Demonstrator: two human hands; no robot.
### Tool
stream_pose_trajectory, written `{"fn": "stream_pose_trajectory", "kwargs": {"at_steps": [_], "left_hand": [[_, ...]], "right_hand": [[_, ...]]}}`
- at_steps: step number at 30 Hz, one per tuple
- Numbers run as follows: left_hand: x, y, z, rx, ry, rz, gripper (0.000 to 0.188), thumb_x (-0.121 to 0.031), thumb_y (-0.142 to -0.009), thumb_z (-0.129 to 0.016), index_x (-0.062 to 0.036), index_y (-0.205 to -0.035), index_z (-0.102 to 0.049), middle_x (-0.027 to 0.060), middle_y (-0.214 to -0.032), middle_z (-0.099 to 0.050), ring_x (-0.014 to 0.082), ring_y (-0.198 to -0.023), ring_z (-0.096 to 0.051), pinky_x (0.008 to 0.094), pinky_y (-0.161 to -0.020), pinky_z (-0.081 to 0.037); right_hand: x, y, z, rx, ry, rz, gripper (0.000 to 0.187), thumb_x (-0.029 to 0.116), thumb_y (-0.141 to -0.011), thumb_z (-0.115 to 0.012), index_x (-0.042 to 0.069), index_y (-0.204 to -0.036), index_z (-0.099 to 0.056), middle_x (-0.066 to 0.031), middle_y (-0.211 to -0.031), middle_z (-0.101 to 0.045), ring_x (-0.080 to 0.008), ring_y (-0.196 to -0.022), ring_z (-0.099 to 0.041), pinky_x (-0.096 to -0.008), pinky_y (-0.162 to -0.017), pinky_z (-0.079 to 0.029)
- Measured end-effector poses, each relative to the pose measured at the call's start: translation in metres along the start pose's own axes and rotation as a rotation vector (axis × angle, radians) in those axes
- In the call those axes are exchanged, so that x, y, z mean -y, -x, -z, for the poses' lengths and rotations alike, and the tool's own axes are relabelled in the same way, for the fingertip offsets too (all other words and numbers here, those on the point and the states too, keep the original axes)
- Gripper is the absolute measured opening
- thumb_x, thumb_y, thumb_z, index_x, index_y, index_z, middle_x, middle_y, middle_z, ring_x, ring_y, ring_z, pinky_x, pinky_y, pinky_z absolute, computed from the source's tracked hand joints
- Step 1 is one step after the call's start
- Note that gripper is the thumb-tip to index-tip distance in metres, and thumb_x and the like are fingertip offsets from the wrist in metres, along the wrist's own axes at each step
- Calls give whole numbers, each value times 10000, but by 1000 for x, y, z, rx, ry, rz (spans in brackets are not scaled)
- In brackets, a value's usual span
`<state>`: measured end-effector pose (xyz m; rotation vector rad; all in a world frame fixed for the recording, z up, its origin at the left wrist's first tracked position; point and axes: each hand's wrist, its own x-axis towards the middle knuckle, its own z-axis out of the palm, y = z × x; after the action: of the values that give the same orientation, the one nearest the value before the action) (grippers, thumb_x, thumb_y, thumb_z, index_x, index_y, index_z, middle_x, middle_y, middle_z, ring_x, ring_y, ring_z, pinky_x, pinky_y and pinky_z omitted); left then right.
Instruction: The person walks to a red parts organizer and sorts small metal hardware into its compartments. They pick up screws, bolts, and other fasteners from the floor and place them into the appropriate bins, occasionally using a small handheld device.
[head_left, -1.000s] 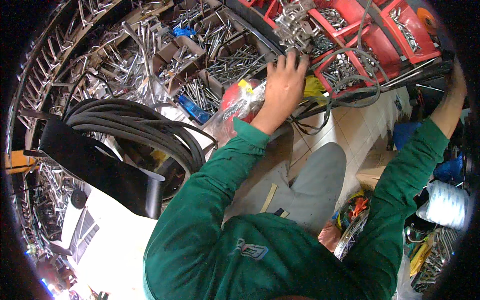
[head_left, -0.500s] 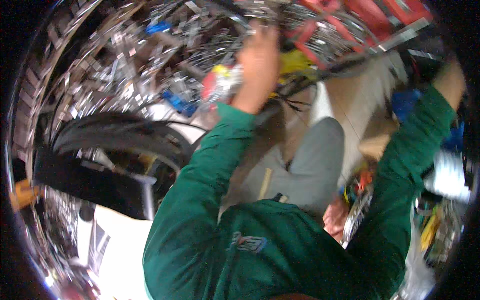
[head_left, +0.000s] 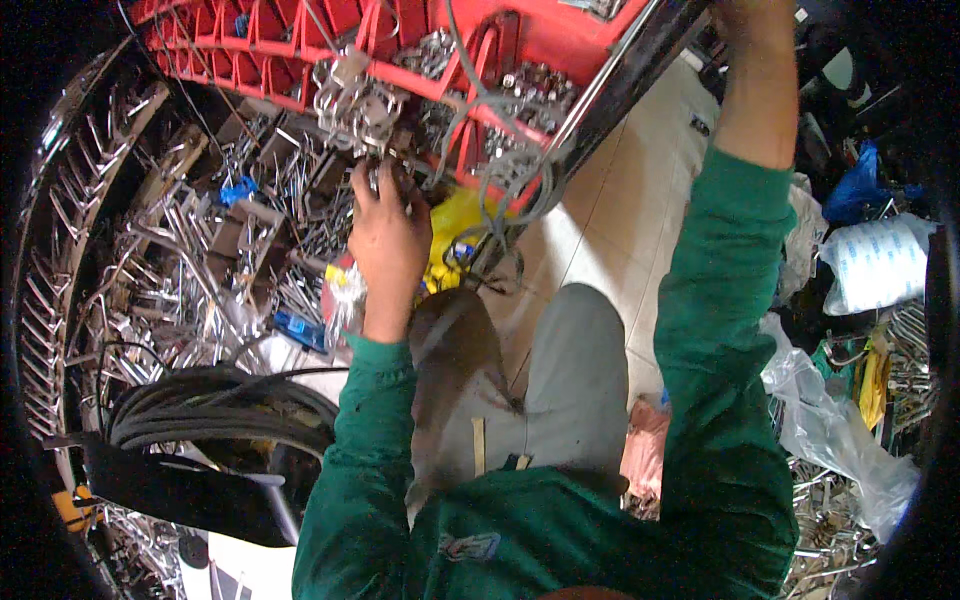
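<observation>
My left hand (head_left: 388, 245) reaches forward with its fingers bent around something among a cluster of shiny metal fittings (head_left: 358, 105), just below the red bins (head_left: 395, 75). What the fingertips hold is hidden. Beside the wrist lie a clear plastic bag (head_left: 347, 290) with red and yellow on it and a yellow bag (head_left: 452, 225). My right hand (head_left: 752, 22) is stretched out to the far right, by a dark rail (head_left: 640, 80); its fingers are in shadow at the picture's upper edge.
Piled metal rods and brackets (head_left: 200, 240) fill the left side. A coil of black cable (head_left: 215, 405) lies nearer, and a thin grey cable (head_left: 520, 170) hangs off the bins. Right stand a white wrapped roll (head_left: 880, 262), clear plastic sheeting (head_left: 840, 430) and metal hooks (head_left: 908, 350). Tiled floor (head_left: 600, 220) shows between.
The view has turned right and steadied, bringing more of the red bins in. My right arm has swung from the right edge to forward. My left hand remains by the metal parts.
</observation>
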<state>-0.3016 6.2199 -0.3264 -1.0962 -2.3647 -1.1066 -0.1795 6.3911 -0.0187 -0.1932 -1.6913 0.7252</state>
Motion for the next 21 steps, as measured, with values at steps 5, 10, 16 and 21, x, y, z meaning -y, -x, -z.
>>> {"fn": "stream_pose_trajectory", "kwargs": {"at_steps": [5, 10, 16, 21], "left_hand": [[-4, -3, 2, 42, -56, 47, 471, -254, -928, -717, -74, -1330, -549, 226, -1421, -499, 449, -1009, -687, 502, -712, -607], [-8, -7, 3, 108, -47, 103, 478, -263, -931, -713, -82, -1339, -542, 207, -1439, -485, 445, -1019, -687, 505, -701, -610], [-5, -4, 1, -4, 46, -10, 469, -150, -922, -685, -94, -1367, -547, 219, -1451, -482, 442, -1148, -639, 475, -835, -597], [0, -1, -4, 0, 50, -22, 413, -164, -958, -657, -60, -1345, -556, 240, -1392, -526, 462, -1139, -639, 488, -824, -599]], "right_hand": [[3, -1, 1, 168, -51, -6, 273, 315, -982, -709, 44, -955, -693, -63, -780, -714, -156, -690, -704, -284, -625, -558], [4, -9, 1, 223, 63, 4, 289, 299, -1008, -676, 46, -871, -705, -40, -753, -698, -128, -673, -667, -285, -648, -531], [8, -3, -3, 239, 93, 23, 338, 327, -1007, -671, 43, -830, -714, -28, -731, -688, -116, -677, -655, -271, -666, -511], [19, -4, -2, 165, 353, -160, 378, 379, -994, -684, 42, -827, -720, -17, -718, -683, -103, -648, -642, -267, -633, -502]]}}
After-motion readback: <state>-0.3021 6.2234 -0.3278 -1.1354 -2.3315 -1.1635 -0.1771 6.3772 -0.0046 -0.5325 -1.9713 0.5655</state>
